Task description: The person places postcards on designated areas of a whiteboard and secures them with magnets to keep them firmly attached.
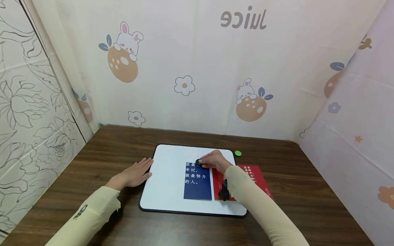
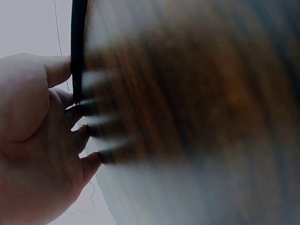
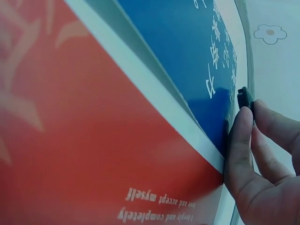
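Observation:
A black-framed whiteboard lies on the wooden table. My left hand rests at its left edge, fingers straight and spread; in the left wrist view the thumb and fingertips reach the black frame. With thumb and fingers, my right hand pinches a small round black magnet at the top edge of a blue card printed with white characters. In the right wrist view the magnet is tilted between the fingertips, close over the card. Red printed paper lies beside the blue card, partly hidden by the right forearm.
A green round magnet lies on the table by the board's top right corner. More red paper reaches past the board's right edge. A patterned curtain hangs behind the table, with further patterned panels at both sides.

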### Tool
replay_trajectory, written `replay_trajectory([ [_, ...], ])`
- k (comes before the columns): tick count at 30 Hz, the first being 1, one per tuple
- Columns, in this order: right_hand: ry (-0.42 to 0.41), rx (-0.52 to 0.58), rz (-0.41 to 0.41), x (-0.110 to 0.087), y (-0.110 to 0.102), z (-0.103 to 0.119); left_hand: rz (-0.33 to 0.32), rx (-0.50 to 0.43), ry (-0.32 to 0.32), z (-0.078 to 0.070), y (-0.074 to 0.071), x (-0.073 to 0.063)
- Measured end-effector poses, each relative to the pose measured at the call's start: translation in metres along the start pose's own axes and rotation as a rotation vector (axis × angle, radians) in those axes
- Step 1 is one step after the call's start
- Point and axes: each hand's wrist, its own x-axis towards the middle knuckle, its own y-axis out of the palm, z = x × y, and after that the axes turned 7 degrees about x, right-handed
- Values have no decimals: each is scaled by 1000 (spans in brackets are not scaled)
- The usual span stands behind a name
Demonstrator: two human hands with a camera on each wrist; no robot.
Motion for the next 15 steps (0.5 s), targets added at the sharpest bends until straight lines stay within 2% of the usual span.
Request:
replay_trajectory([
  [15,-51,-100,-53,-8,7,3,-1,-5,3,-1,-1,-1],
])
